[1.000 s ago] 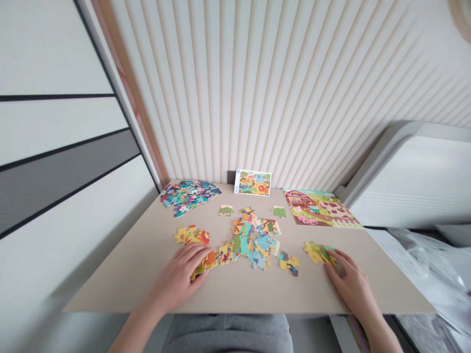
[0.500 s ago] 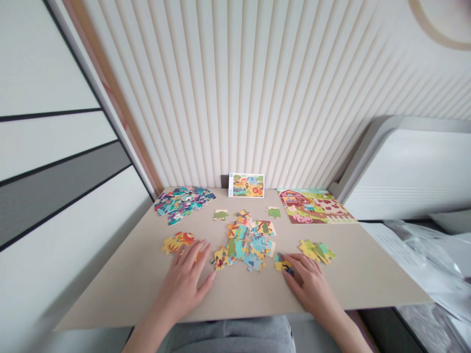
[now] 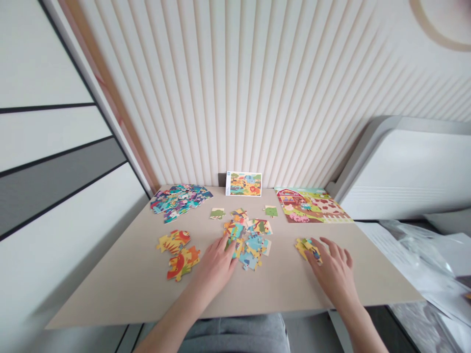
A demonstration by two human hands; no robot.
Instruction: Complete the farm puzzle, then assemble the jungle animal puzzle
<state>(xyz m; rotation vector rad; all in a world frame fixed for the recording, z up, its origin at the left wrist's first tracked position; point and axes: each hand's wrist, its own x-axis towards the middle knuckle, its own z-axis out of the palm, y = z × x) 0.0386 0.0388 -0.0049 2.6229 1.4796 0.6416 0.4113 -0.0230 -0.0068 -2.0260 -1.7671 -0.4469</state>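
Note:
My left hand (image 3: 216, 262) lies over the left side of the loose jigsaw pile (image 3: 253, 242) in the middle of the table. Its fingers are stretched out and touch pieces there; some are hidden beneath it. Further right, my right hand (image 3: 333, 264) has a puzzle piece (image 3: 315, 253) with a dark figure between thumb and forefinger, over a small group of yellow and green pieces (image 3: 301, 245). The other right fingers are spread. To the left lie orange and yellow lion pieces (image 3: 180, 257).
A picture card (image 3: 244, 184) leans against the ribbed wall. Purple and blue pieces (image 3: 180, 200) lie back left, a farm puzzle (image 3: 311, 206) back right. Two single green pieces, one left (image 3: 217, 214) and one right (image 3: 271, 211), lie behind the pile. Plastic wrapping (image 3: 415, 245) lies beyond the table's right edge.
My left hand has moved right from the lion pieces to the central pile, uncovering the lion pieces. My right hand has carried the dark-figured piece right, onto the yellow and green group.

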